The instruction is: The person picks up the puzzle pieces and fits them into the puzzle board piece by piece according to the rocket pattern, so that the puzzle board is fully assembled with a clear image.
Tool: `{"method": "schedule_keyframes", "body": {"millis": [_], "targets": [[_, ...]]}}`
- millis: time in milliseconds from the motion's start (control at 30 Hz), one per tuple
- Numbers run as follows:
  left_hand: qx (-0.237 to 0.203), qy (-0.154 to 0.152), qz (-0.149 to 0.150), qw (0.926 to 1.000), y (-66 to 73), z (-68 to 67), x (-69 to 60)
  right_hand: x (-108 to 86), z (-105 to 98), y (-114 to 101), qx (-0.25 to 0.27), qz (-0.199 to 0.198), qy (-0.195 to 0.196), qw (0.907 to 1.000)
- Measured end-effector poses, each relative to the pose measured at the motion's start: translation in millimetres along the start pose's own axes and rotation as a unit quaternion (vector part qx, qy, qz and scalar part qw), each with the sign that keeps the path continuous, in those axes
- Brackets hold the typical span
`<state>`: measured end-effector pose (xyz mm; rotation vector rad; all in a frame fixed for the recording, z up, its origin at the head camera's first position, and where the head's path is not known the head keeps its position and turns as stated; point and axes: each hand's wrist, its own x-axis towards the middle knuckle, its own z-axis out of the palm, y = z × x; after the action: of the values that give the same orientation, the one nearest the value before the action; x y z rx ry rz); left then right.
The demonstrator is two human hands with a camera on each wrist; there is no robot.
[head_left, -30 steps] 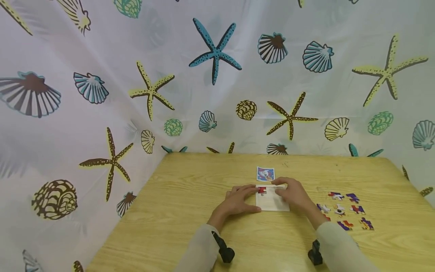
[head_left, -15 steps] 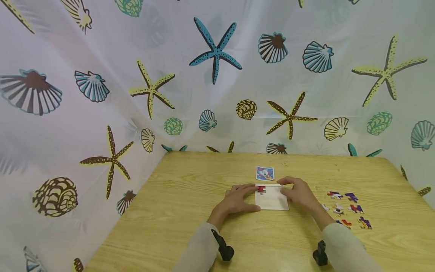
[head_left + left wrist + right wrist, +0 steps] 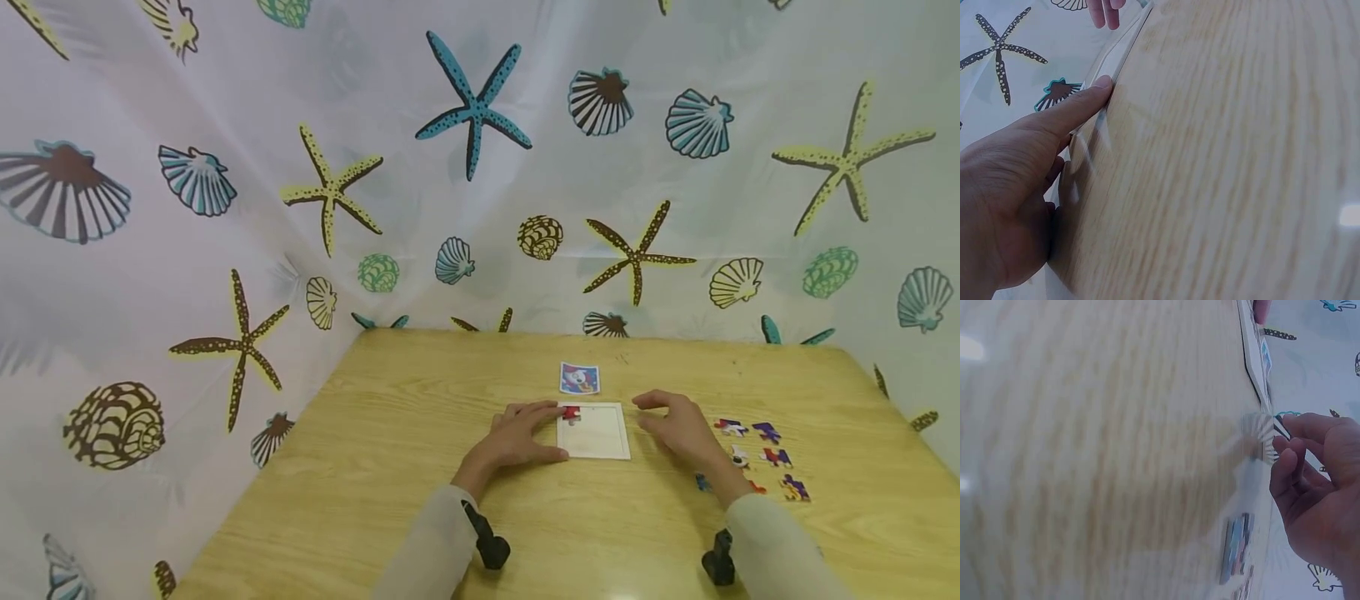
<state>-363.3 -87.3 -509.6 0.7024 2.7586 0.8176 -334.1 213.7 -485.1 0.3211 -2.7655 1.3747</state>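
Observation:
A square white puzzle tray lies on the table, with one red and white jigsaw piece in its far left corner. On the tray's left edge rests my left hand, its thumb at the near corner and its fingers at the far one. In the left wrist view, the straight thumb touches the tray's edge. My right hand is just right of the tray, apart from it. Its fingers are loosely bent and nothing shows between them.
Several loose jigsaw pieces lie to the right, partly hidden behind the right forearm. A small picture card of a white character on blue lies beyond the tray. A curtain printed with shells and starfish hangs behind the wooden table.
My right hand has left the tray's far right corner and moved right, toward the loose pieces. The left hand stays at the tray's left edge. The head view has shifted slightly.

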Motion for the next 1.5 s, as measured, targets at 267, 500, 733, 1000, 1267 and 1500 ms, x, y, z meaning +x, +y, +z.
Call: {"method": "schedule_keyframes", "body": {"millis": [267, 500, 733, 1000, 1267, 1500], "targets": [[-0.003, -0.001, -0.004, 1.0000, 0.3, -0.3, 1.5, -2.7, -11, 11, -0.031, 0.023, 0.005, 0.9993], [-0.003, -0.002, -0.001, 1.0000, 1.5, 1.1, 2.7, -9.2, -29, 24, -0.035, 0.029, 0.009, 0.9989], [-0.003, -0.001, -0.003, 1.0000, 2.0, -1.8, 1.9, -13.6, -44, 26, -0.005, 0.062, -0.004, 0.9981], [-0.004, -0.001, 0.000, 1.0000, 1.8, -0.3, 1.9, -18.1, -57, 35, -0.067, 0.071, 0.015, 0.9951], [-0.001, 0.000, 0.003, 1.0000, 2.5, 0.4, 1.6, -22.8, -66, 48, -0.031, 0.109, 0.031, 0.9931], [-0.008, -0.001, 0.005, 1.0000, 2.2, 0.1, 2.2, -25.0, -73, 53, -0.058, 0.107, 0.027, 0.9922]]}}
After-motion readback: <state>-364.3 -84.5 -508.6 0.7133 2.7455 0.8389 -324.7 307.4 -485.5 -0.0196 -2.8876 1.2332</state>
